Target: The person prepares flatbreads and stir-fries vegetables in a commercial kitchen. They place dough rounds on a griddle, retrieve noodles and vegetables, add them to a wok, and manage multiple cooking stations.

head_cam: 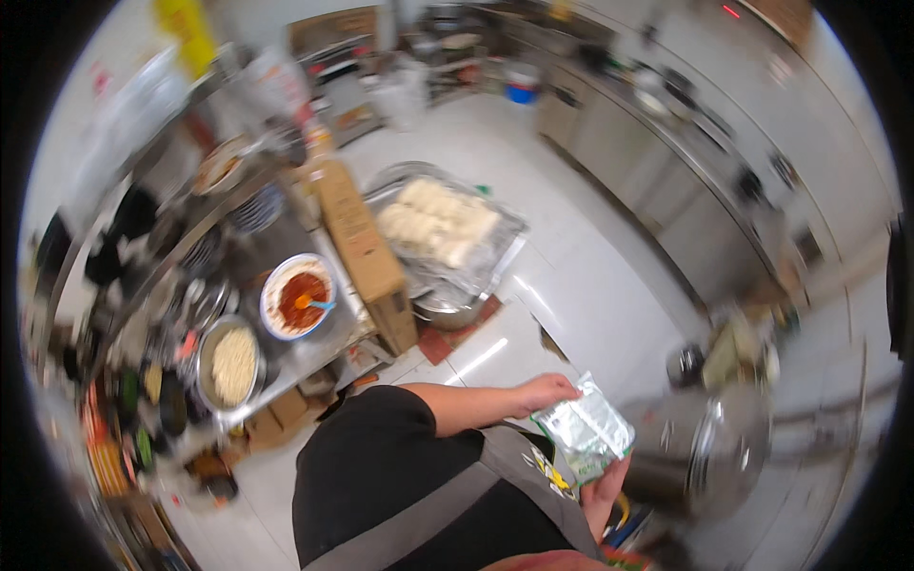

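Observation:
A silvery foil pouch with green print (585, 427) is held between my two hands in front of the grey apron. My left hand (548, 394) grips its upper left corner. Below, my right hand (604, 487) holds the lower right edge, its fingers partly hidden behind the pouch. On the steel worktable to the left stands a white bowl of red sauce (307, 291) with an orange and blue utensil in it. Beside that bowl is a metal bowl of pale, noodle-like food (233, 364).
A plastic-lined tray of pale food pieces (441, 221) rests on a metal pot near a tall cardboard box (360, 239). A large shiny metal vessel (703, 450) stands right of the pouch. Steel cabinets (635, 153) line the far side.

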{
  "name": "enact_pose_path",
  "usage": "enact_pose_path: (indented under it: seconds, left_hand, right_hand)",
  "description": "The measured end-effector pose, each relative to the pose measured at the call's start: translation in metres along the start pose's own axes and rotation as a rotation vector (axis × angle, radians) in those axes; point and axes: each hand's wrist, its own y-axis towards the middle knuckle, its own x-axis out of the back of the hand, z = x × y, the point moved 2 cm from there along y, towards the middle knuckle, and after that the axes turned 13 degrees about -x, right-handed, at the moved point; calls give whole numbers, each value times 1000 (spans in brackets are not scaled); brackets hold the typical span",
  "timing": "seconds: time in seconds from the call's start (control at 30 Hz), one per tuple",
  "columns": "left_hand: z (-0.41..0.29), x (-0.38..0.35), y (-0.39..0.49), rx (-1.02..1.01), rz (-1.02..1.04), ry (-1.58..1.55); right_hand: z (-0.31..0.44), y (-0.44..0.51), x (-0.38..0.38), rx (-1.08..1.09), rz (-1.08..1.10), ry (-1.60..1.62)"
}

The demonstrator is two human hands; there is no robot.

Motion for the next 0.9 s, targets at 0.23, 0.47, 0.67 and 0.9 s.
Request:
enact_pose_path:
  seconds: [0.23, 0.47, 0.67, 0.9]
  left_hand:
    - [-18, 51, 91, -148, -367, 70]
    - [-75, 60, 207, -311, -603, -35]
    - [-127, 100, 249, -572, -771, -385]
    - [-193, 199, 320, -696, -832, -597]
  right_hand:
    - [101, 177, -13, -290, 189, -71]
    - [222, 351, -69, -442, 467, -589]
    - [243, 492, -174, -626, 755, -789]
    - [245, 637, -284, -720, 742, -828]
